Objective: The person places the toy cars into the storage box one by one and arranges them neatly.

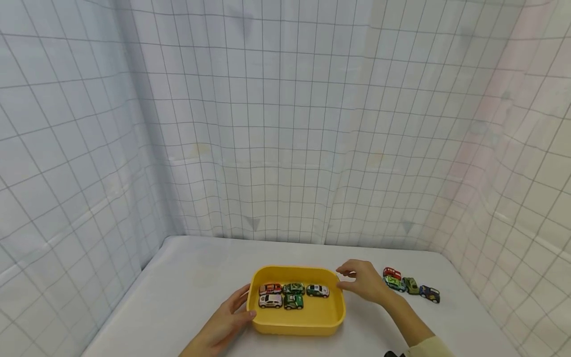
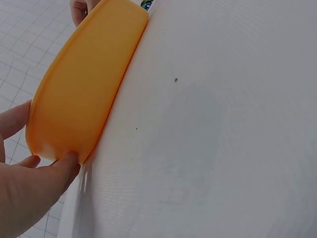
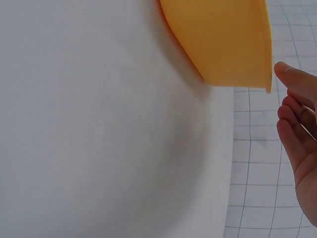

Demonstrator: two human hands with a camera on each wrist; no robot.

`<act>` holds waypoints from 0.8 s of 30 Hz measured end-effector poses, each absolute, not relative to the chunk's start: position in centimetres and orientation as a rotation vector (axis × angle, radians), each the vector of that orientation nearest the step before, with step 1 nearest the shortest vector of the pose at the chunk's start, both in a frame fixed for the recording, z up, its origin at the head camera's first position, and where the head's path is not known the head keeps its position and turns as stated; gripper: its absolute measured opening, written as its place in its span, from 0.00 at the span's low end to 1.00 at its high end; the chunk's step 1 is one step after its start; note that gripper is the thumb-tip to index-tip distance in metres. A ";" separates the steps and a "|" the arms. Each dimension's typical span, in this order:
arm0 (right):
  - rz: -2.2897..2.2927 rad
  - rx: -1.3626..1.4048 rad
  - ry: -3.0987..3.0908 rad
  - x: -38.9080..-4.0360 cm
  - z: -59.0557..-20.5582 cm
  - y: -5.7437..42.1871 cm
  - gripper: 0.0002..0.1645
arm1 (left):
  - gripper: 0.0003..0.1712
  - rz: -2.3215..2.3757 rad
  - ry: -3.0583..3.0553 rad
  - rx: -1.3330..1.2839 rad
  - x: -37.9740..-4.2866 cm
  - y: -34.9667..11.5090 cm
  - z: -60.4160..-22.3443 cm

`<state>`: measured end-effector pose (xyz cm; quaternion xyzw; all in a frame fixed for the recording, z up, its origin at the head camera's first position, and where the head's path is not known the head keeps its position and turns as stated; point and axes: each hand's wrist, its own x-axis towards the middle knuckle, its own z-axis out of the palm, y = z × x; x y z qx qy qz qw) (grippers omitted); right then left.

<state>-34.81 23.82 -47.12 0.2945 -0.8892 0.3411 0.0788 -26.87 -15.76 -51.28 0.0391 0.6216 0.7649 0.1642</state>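
Observation:
A yellow tray point(image 1: 312, 329) sits on the white table with several toy cars inside. Among them are a white car point(image 1: 270, 300), a green car point(image 1: 293, 301) and a white-and-green car point(image 1: 317, 291). My left hand point(image 1: 226, 320) holds the tray's left end, thumb at the rim and fingers along the outer wall; the left wrist view shows these fingers against the orange-looking side point(image 2: 84, 79). Just off the tray's upper right corner hovers my right hand point(image 1: 367, 281), its fingers loosely bent with nothing between them. In the right wrist view, a small gap separates that hand point(image 3: 299, 129) from the rim.
To the right of my right hand, several more toy cars lie grouped on the table: a red one point(image 1: 392, 272), a bright green one point(image 1: 394, 283), an olive one point(image 1: 410, 285) and a dark one point(image 1: 429, 293). A white gridded curtain point(image 1: 285, 148) surrounds the table's back and sides.

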 end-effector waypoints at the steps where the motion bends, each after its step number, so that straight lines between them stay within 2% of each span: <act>1: 1.018 0.877 -2.653 -34.8 -47.1 24.1 0.16 | 0.55 2.178 1.774 0.111 -26.9 -15.8 -51.3; 14: 1.016 0.766 -2.634 -34.4 -46.9 27.2 0.16 | 0.55 2.175 1.781 0.111 -26.9 -15.8 -51.1; 24: 0.921 0.619 -2.651 -34.0 -46.8 31.4 0.16 | 0.54 2.171 1.787 0.079 -26.8 -15.5 -50.8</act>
